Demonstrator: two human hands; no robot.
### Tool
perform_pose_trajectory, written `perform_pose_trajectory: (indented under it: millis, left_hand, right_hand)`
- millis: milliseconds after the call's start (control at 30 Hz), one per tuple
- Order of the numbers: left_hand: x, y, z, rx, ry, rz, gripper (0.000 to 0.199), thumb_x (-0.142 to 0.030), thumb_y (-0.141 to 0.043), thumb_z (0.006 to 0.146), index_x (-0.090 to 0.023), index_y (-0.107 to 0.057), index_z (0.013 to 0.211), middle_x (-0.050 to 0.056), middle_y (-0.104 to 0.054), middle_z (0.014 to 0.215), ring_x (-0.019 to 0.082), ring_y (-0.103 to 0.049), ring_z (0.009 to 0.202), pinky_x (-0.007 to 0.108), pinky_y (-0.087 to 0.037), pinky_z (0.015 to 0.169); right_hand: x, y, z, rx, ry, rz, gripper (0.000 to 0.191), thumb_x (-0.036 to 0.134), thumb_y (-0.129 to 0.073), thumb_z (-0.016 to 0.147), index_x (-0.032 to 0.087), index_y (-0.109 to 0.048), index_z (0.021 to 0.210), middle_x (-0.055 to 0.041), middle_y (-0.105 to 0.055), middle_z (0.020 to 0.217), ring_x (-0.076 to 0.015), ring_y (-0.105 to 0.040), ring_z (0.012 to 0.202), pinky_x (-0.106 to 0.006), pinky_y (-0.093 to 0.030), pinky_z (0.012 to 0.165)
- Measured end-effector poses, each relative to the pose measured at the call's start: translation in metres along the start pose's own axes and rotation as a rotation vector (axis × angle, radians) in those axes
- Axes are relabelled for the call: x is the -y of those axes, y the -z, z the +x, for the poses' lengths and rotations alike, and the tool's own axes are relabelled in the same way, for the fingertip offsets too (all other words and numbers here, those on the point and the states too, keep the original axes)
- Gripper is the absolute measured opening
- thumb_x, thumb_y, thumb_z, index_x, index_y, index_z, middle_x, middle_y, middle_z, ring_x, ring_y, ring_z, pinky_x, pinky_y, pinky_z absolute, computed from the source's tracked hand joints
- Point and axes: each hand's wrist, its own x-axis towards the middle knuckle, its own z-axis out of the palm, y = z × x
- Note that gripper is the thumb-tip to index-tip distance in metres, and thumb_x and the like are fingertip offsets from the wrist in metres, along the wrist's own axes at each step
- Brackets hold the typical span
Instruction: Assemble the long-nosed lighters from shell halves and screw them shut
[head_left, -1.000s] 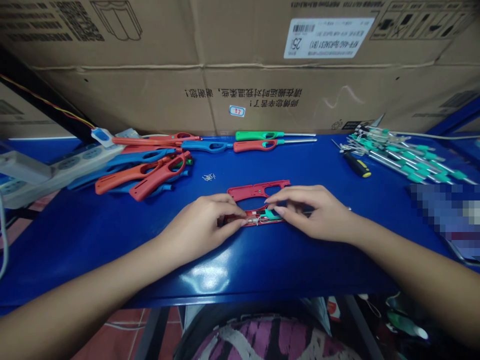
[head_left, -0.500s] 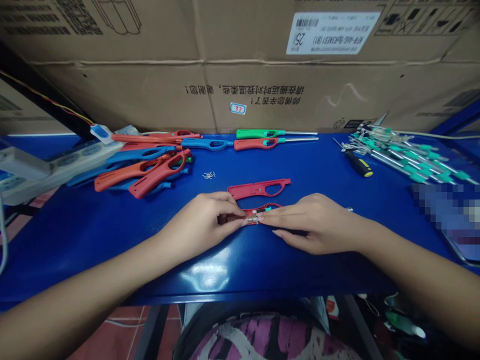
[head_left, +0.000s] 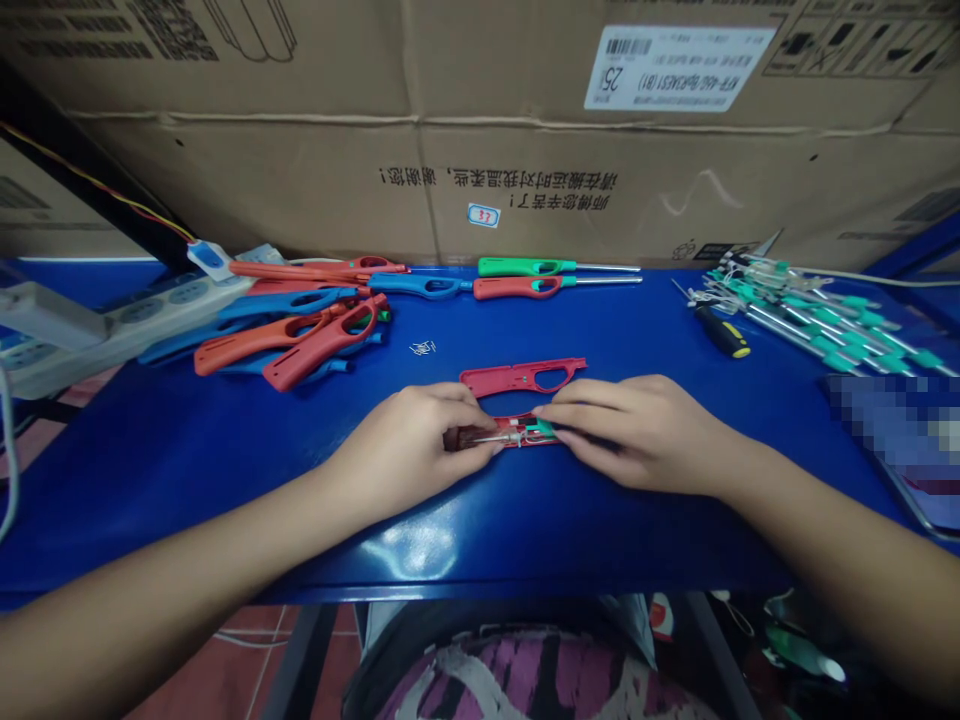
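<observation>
My left hand (head_left: 427, 430) pinches the left end of an opened red lighter shell (head_left: 534, 443) lying on the blue table. A brownish tank and a thin metal valve (head_left: 511, 436) sit inside it, partly covered by my fingers. Bent over the shell's other end, my right hand (head_left: 637, 432) has its fingertips on the green trigger (head_left: 541, 428). Just beyond lies the matching red half shell (head_left: 521, 377), apart from both hands. The far end of the held lighter is hidden behind my right hand.
Red, orange and blue handle shells (head_left: 315, 340) are piled by a white power strip (head_left: 172, 300). Two long-nosed lighters (head_left: 525, 267) lie at the back. To the right are a screwdriver (head_left: 721, 330), metal tubes with green parts (head_left: 832, 315) and a blurred phone (head_left: 900, 440). Small pins (head_left: 422, 348) lie mid-table.
My right fingers have moved off the metal valve, slightly right, to the green trigger, and are more bent. More of the shell's inside shows. The left hand keeps its grip. The view has shifted slightly.
</observation>
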Motion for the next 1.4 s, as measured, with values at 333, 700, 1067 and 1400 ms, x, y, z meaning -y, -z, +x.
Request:
perform_pose_trajectory:
  millis: [333, 700, 1067, 1400]
  left_hand:
    - [0.002, -0.002, 0.001, 0.001, 0.017, -0.012, 0.013, -0.026, -0.068, 0.092, -0.024, -0.080, 0.098, 0.002, -0.072, 0.092, 0.016, -0.066, 0.077, 0.027, -0.052, 0.069]
    - [0.000, -0.002, 0.000, 0.007, -0.007, 0.033, 0.015, -0.025, -0.066, 0.093, -0.022, -0.079, 0.099, 0.004, -0.072, 0.092, 0.016, -0.067, 0.078, 0.028, -0.053, 0.071]
    - [-0.002, -0.003, -0.001, -0.025, 0.003, 0.033, 0.015, -0.029, -0.066, 0.091, -0.021, -0.076, 0.101, 0.002, -0.071, 0.089, 0.014, -0.065, 0.074, 0.025, -0.049, 0.064]
    - [-0.006, -0.002, -0.002, -0.048, -0.233, 0.140, 0.022, -0.027, -0.058, 0.097, -0.021, -0.070, 0.114, 0.006, -0.071, 0.109, 0.021, -0.062, 0.099, 0.035, -0.050, 0.088]
  right_hand:
    - [-0.010, 0.013, -0.002, 0.183, -0.196, 0.309, 0.014, 0.030, -0.057, 0.097, 0.022, -0.064, 0.105, -0.0036, -0.066, 0.107, -0.0136, -0.060, 0.081, -0.026, -0.043, 0.067]
    - [-0.005, 0.003, 0.003, 0.256, -0.210, 0.332, 0.009, 0.027, -0.055, 0.098, 0.021, -0.059, 0.102, -0.0032, -0.063, 0.100, -0.0145, -0.058, 0.081, -0.026, -0.043, 0.067]
    - [-0.003, 0.005, 0.002, 0.212, -0.217, 0.355, 0.011, 0.027, -0.055, 0.097, 0.021, -0.060, 0.106, -0.0026, -0.065, 0.102, -0.0135, -0.058, 0.081, -0.025, -0.041, 0.067]
    - [-0.005, 0.003, 0.002, 0.212, -0.193, 0.349, 0.012, 0.022, -0.050, 0.099, 0.021, -0.060, 0.105, -0.0039, -0.065, 0.103, -0.0149, -0.060, 0.086, -0.026, -0.044, 0.072]
